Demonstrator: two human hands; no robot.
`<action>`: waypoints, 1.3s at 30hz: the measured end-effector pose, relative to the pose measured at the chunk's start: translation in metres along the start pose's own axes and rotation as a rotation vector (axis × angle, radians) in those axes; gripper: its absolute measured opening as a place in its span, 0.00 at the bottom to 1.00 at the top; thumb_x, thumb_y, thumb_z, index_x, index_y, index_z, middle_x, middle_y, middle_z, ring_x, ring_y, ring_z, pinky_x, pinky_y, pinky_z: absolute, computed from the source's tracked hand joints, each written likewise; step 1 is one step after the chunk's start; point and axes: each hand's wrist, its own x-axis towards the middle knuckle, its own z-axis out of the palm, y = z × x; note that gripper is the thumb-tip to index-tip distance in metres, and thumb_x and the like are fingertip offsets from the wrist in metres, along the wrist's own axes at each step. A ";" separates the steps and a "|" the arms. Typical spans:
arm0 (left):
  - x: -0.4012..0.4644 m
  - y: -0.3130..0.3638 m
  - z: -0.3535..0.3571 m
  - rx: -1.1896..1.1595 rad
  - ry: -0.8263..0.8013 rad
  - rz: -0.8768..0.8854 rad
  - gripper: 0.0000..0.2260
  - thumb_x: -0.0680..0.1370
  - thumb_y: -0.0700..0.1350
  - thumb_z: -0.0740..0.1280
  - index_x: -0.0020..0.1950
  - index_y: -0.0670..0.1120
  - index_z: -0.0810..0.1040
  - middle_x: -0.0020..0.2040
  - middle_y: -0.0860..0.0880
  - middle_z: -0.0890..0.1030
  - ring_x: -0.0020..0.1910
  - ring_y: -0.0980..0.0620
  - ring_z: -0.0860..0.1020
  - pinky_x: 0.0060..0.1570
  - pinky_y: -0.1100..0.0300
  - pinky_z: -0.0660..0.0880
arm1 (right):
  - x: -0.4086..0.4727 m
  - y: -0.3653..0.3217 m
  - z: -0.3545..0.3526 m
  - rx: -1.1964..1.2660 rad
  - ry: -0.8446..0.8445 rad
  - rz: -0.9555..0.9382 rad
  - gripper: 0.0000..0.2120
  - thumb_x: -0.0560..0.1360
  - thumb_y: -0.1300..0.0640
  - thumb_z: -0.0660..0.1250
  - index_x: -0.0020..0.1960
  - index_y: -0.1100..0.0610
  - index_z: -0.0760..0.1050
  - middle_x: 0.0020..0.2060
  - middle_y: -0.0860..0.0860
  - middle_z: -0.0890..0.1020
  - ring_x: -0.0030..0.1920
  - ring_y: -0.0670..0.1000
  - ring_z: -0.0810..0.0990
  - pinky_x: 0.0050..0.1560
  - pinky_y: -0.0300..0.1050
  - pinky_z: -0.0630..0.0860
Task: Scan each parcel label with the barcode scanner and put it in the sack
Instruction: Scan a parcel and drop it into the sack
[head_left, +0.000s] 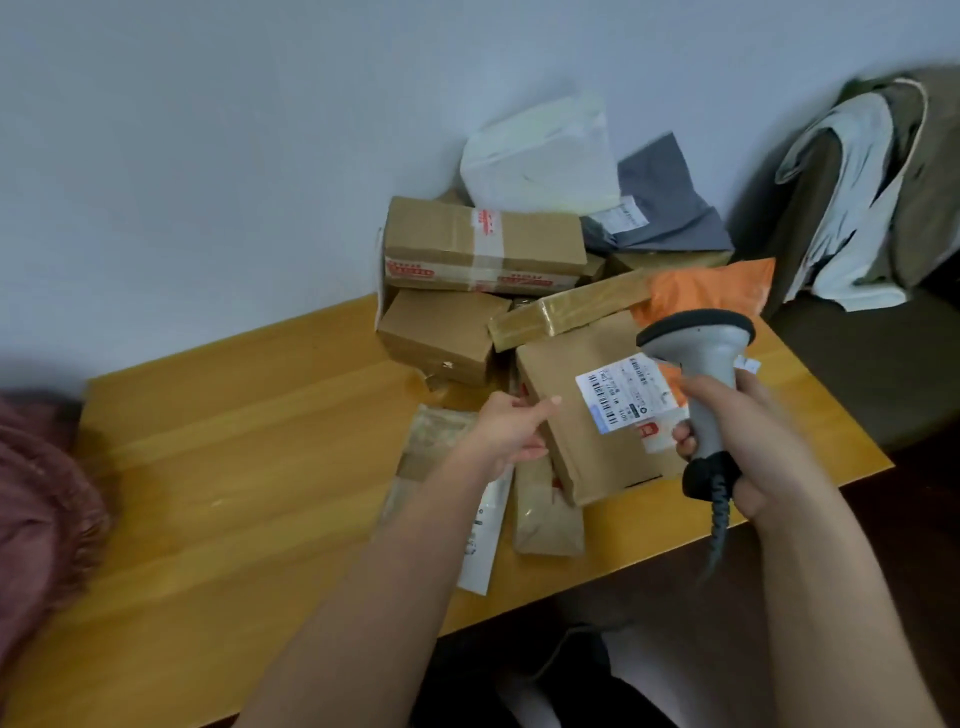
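While the head view looks down on the wooden surface (234, 467), the flat brown parcel (582, 441) lies right of centre, label (628, 392) up, overlapping other packets. The left hand (511, 431) pinches its left edge between thumb and fingers; the right hand (748, 441) is wrapped round the grip of the grey barcode scanner (701, 358), whose head hangs just over the label. The two hands are apart, one on each side of the parcel.

Judging by its thin cardboard shape, the parcel should be light and stiff, easy to lift by that left edge, though the taped faces may be slippery. Behind it a pile of boxes and soft mailers (519, 249) crowds the upper middle of the frame, leaning on the wall, and could slide if nudged. Open room lies to the left across the bare wood; the surface's near edge runs close under the parcel. A reddish mass (36, 519) at the far left may be the sack, but it is too blurred to say.
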 end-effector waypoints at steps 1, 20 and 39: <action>0.002 -0.004 0.011 0.005 0.026 0.006 0.19 0.76 0.50 0.73 0.57 0.44 0.68 0.50 0.48 0.78 0.44 0.53 0.80 0.36 0.62 0.79 | 0.008 0.005 -0.010 -0.011 0.029 0.001 0.07 0.78 0.60 0.67 0.54 0.55 0.71 0.35 0.55 0.81 0.23 0.46 0.75 0.22 0.38 0.71; -0.002 -0.038 0.012 -0.178 0.062 -0.026 0.31 0.71 0.51 0.77 0.66 0.57 0.62 0.59 0.53 0.75 0.56 0.49 0.77 0.44 0.52 0.79 | 0.033 0.050 -0.029 -0.089 -0.017 0.026 0.21 0.76 0.65 0.66 0.63 0.50 0.62 0.44 0.56 0.81 0.24 0.46 0.76 0.25 0.39 0.74; -0.048 -0.090 -0.137 -0.529 0.161 -0.087 0.29 0.70 0.45 0.77 0.69 0.47 0.73 0.60 0.43 0.81 0.56 0.44 0.80 0.54 0.48 0.79 | 0.028 0.065 0.050 -0.093 0.003 0.053 0.22 0.76 0.63 0.66 0.63 0.49 0.59 0.45 0.54 0.74 0.30 0.52 0.77 0.28 0.44 0.73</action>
